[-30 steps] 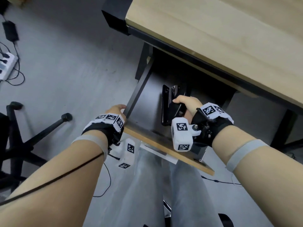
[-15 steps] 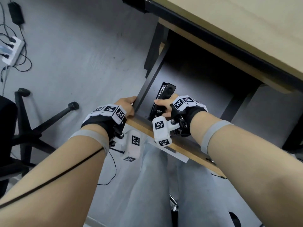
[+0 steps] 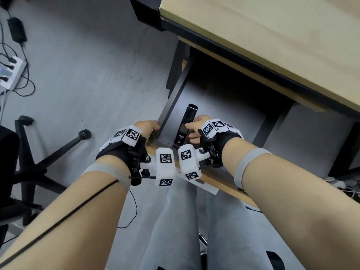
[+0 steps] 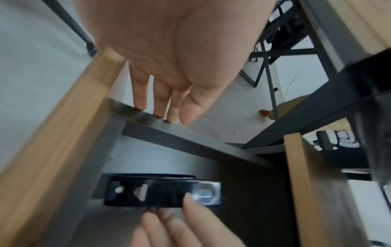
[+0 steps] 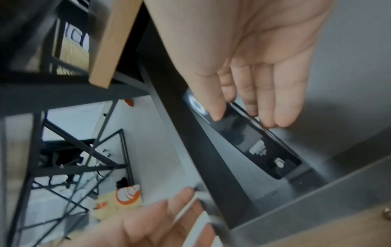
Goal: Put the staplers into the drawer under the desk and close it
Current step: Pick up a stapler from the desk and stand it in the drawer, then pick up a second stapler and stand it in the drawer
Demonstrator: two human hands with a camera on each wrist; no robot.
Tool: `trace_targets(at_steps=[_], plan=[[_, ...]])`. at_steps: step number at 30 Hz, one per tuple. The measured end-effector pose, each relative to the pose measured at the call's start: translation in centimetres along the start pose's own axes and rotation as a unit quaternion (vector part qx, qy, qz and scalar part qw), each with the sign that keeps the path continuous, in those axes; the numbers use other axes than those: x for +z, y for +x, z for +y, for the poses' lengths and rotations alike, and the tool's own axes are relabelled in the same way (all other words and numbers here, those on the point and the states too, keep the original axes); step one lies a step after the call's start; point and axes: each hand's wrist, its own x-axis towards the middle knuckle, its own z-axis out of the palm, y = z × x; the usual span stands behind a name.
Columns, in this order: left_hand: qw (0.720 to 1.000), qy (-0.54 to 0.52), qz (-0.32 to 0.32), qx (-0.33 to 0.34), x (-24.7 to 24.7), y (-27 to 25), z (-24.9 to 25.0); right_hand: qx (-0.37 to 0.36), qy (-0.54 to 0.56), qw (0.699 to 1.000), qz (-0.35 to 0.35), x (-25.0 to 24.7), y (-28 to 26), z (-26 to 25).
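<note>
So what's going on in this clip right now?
A seated person is putting a black stapler into the open drawer under the desk. The right hand has its thumb and fingers on the stapler, near the drawer's left wall. The left hand rests its fingertips on that side wall. The drawer is not yet closed.

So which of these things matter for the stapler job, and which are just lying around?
Job:
- black stapler, pinched by right hand
- open dark drawer, left hand touching its side wall
- wooden desk

Lying about:
- black office chair
- white power strip
</note>
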Motion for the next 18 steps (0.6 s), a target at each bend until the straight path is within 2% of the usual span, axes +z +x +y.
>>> trace_targets(at_steps=[4,9,14,18], plan=[[0.997,-0.042,-0.045,0.04,0.2,-3.2,1.6,-0.018,0.114,0.992,-0.046,-2.5,-3.2,0.0],[0.975,0.029,-0.156,0.158,1.3,-10.2,6.8,-0.109,0.181,0.975,-0.07,-7.3,-9.7,-1.5],[0.942,0.017,-0.187,0.279,4.0,-15.5,14.1,-0.207,0.203,0.957,-0.032,-14.1,-14.6,-2.8],[0.929,-0.003,-0.193,0.315,8.5,-18.6,19.0,-0.245,0.263,0.933,0.018,-20.6,-17.2,-2.7]])
